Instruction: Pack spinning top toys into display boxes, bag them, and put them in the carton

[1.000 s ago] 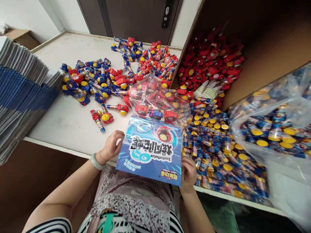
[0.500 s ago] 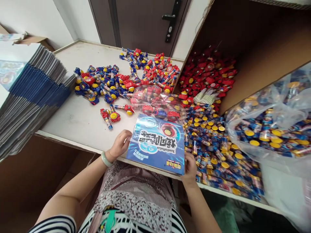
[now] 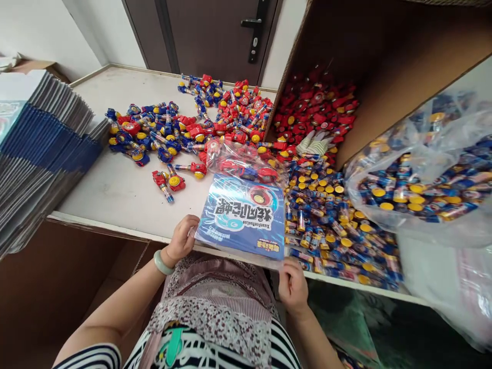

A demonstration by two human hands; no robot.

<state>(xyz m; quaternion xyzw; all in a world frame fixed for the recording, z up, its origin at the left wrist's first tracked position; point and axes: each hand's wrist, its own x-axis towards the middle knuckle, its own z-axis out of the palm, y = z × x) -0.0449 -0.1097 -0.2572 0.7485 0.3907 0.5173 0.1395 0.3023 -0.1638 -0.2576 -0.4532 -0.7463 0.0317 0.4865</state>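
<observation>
A clear plastic bag (image 3: 246, 154) lies at the table's front edge, with a blue printed card (image 3: 249, 238) inside its near part. Red and blue toys show through the film at its far end; whether they are in the bag or under it I cannot tell. My left hand (image 3: 183, 238) pinches the near left corner of the bag. Over at the near right corner, the fingers of my right hand (image 3: 292, 287) are closed on the bag's edge, just below the card.
Piles of red and blue toys (image 3: 165, 128) cover the table (image 3: 115, 189) behind. Folded blue cartons (image 3: 42, 143) are stacked at left. An open cardboard box (image 3: 378, 97) holds red toys. Small yellow-capped tubes (image 3: 338, 236) and a clear bag of tubes (image 3: 415, 189) are at right.
My right hand has moved from the card's right side to the bag's near right corner. The bag's near edge now stretches between both hands. The view has shifted a little.
</observation>
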